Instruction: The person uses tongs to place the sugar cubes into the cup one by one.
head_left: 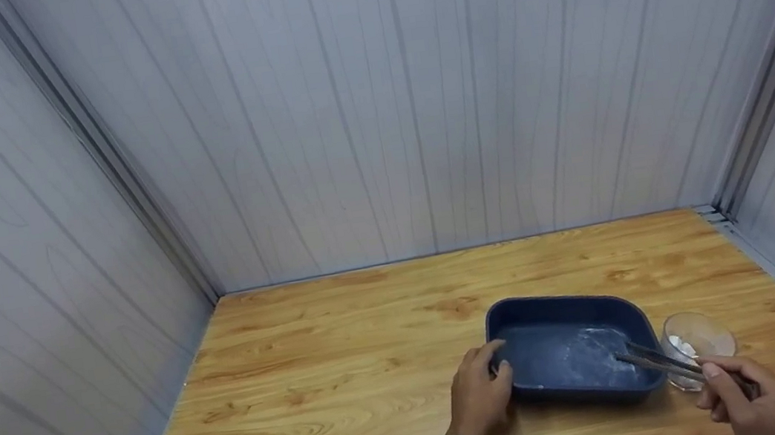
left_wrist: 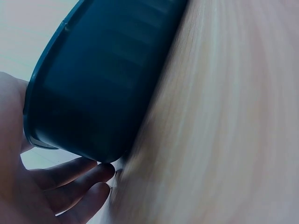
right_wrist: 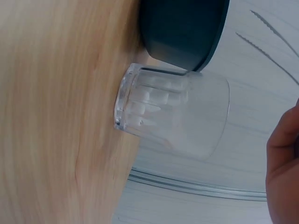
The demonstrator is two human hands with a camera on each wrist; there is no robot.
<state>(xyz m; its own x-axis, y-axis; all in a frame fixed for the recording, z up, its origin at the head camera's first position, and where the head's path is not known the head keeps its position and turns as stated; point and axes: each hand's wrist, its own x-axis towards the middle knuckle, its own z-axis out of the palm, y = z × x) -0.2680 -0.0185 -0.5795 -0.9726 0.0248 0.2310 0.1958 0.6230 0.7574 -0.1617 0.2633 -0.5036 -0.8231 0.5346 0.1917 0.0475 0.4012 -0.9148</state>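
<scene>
A dark blue rectangular tub [head_left: 562, 352] with rounded corners stands on the table, a whitish residue on its floor. My left hand [head_left: 482, 392] holds the tub at its left end; in the left wrist view the fingers [left_wrist: 70, 186] lie low along the outer wall. Pinched in my right hand [head_left: 755, 394] are metal tweezers [head_left: 665, 363] with serrated tips. Their two tips are apart above the right part of the tub, nothing between them. Just right of the tub stands a clear glass [right_wrist: 173, 109] with several small white pieces [right_wrist: 140, 102] at its bottom.
The wood-grain table [head_left: 317, 361] is bounded by a pale panel wall [head_left: 374, 114] at the back and further panels at left and right. Metal strips [head_left: 117, 156] run up the corners.
</scene>
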